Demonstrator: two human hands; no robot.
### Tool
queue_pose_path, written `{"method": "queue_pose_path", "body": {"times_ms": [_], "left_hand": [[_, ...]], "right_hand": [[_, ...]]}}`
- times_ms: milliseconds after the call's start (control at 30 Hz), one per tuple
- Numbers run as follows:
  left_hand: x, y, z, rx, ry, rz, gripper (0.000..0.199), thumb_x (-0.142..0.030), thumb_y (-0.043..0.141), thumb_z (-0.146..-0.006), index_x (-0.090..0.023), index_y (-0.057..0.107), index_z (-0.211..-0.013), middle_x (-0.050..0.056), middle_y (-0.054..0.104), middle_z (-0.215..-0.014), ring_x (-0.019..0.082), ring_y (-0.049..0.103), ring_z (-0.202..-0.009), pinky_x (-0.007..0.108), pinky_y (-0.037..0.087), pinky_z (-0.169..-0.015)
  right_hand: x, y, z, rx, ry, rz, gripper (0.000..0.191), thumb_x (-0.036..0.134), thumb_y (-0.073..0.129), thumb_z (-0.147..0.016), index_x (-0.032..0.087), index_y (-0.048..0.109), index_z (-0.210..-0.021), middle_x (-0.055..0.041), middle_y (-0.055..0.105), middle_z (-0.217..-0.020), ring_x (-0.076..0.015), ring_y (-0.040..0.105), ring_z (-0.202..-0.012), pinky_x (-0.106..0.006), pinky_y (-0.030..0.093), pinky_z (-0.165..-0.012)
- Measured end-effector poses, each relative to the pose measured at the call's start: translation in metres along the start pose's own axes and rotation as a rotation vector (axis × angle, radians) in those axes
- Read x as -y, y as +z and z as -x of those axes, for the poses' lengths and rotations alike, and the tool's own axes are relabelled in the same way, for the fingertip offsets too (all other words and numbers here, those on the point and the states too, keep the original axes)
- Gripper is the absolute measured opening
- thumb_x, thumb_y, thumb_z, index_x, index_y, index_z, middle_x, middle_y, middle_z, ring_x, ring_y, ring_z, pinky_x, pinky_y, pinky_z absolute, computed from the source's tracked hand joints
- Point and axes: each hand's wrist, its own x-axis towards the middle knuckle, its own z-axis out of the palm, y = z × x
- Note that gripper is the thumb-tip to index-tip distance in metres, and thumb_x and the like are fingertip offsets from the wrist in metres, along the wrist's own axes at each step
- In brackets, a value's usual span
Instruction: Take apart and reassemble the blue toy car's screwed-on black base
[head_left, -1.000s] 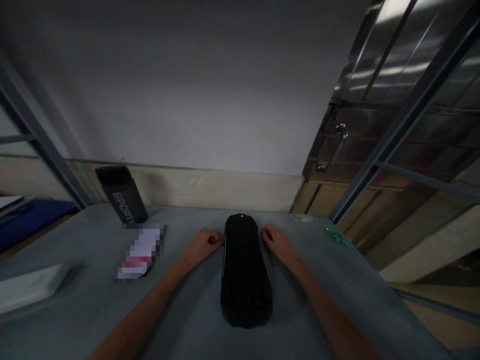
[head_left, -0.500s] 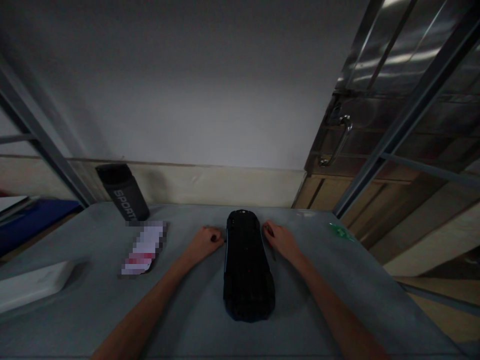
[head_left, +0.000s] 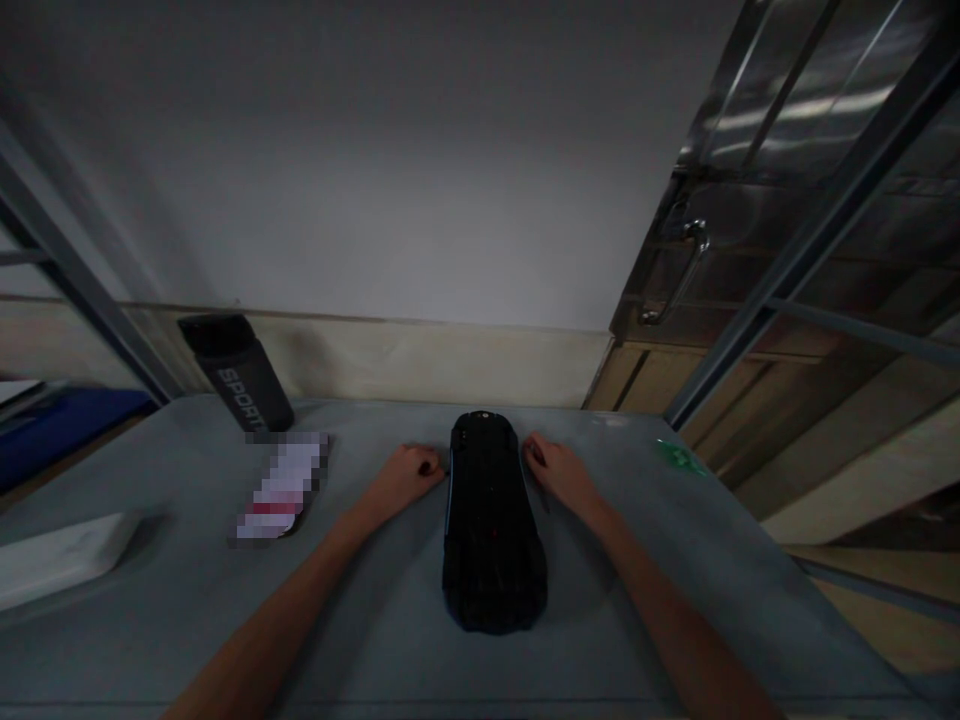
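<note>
A toy car point(head_left: 491, 530) lies upside down on the grey table, its black underside facing up and thin blue edges showing along its sides. My left hand point(head_left: 405, 475) rests at the car's left side near the far end, fingers curled closed. On the opposite side my right hand point(head_left: 559, 472) is also closed, its fingertips close against the car's edge. A thin dark sliver point(head_left: 545, 503) shows on the table just below the right hand. What either hand pinches, if anything, is too dark and small to make out.
A black SPORT bottle point(head_left: 244, 378) leans at the back left, near a blurred-out flat item point(head_left: 281, 485). A white box-like object point(head_left: 67, 555) lies at the left. Green plastic point(head_left: 681, 457) sits at the right edge. Metal frame bars point(head_left: 750, 335) rise at both sides; a wall stands behind.
The view has shifted slightly, so everything sits a little higher and mostly a little further left. Both hands stay closed beside the toy car.
</note>
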Motion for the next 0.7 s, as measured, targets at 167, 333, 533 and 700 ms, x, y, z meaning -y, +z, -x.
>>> {"method": "queue_pose_path", "body": {"times_ms": [167, 333, 533, 700], "left_hand": [[0.0010, -0.0001, -0.0005, -0.001, -0.001, -0.012, 0.033, -0.016, 0.060, -0.087, -0.023, 0.043, -0.059, -0.003, 0.051, -0.067, 0.017, 0.053, -0.068, 0.031, 0.038, -0.076], [0.0012, 0.0000, -0.0008, 0.003, 0.001, -0.036, 0.035, -0.014, 0.061, -0.088, -0.023, 0.044, -0.059, -0.003, 0.053, -0.067, 0.017, 0.053, -0.068, 0.030, 0.039, -0.075], [0.0003, 0.0003, -0.0006, 0.007, 0.001, -0.068, 0.034, -0.013, 0.060, -0.090, -0.022, 0.044, -0.061, -0.002, 0.054, -0.068, 0.016, 0.053, -0.069, 0.029, 0.039, -0.073], [0.0012, 0.0007, -0.0016, 0.012, -0.001, -0.091, 0.033, -0.013, 0.059, -0.090, -0.022, 0.045, -0.061, -0.003, 0.053, -0.068, 0.015, 0.054, -0.069, 0.028, 0.039, -0.072]], "right_hand": [[-0.0002, -0.0002, 0.0001, 0.001, -0.003, 0.006, 0.021, 0.026, 0.048, -0.110, 0.022, 0.069, -0.113, -0.0055, 0.077, -0.091, -0.0211, 0.070, -0.080, -0.031, 0.041, -0.071], [0.0001, -0.0012, 0.0008, 0.005, -0.011, 0.015, 0.022, 0.026, 0.048, -0.110, 0.021, 0.069, -0.116, -0.0064, 0.078, -0.093, -0.0215, 0.070, -0.082, -0.031, 0.041, -0.072], [-0.0010, 0.0005, 0.0001, -0.003, -0.012, 0.028, 0.020, 0.026, 0.050, -0.109, 0.022, 0.069, -0.115, -0.0051, 0.077, -0.090, -0.0205, 0.071, -0.080, -0.030, 0.041, -0.070], [-0.0023, 0.0029, -0.0003, -0.027, -0.017, 0.038, 0.018, 0.025, 0.052, -0.108, 0.024, 0.069, -0.113, -0.0036, 0.076, -0.088, -0.0195, 0.070, -0.077, -0.029, 0.041, -0.069]]}}
